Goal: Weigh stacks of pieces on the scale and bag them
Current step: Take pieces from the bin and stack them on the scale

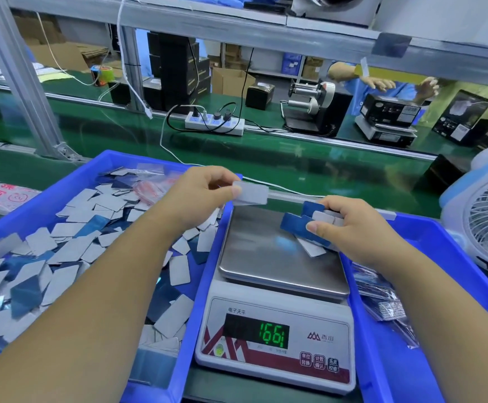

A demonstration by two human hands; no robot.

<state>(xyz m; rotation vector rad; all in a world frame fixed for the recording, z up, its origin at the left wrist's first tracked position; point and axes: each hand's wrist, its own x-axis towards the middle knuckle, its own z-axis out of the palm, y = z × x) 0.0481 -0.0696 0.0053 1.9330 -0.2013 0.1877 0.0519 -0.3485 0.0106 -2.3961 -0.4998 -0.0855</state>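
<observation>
Green-matted bench point(309, 158) carrying two blue plastic trays and, between them, a white digital scale with a steel pan point(277, 248), placed for short reaches. Left blue tray point(97, 161) heaped with loose grey and blue rectangular pieces point(71, 245), some clear bags on its far side. Right blue tray point(452, 257) holding filled clear bags point(382, 301). Right hand point(359, 228) curled round a fanned stack of pieces point(304, 225), low over the pan, probably for weighing. Left hand point(196, 193) pinching a small grey stack point(250, 193) just beyond the pan's far left corner, likely for topping up.
</observation>
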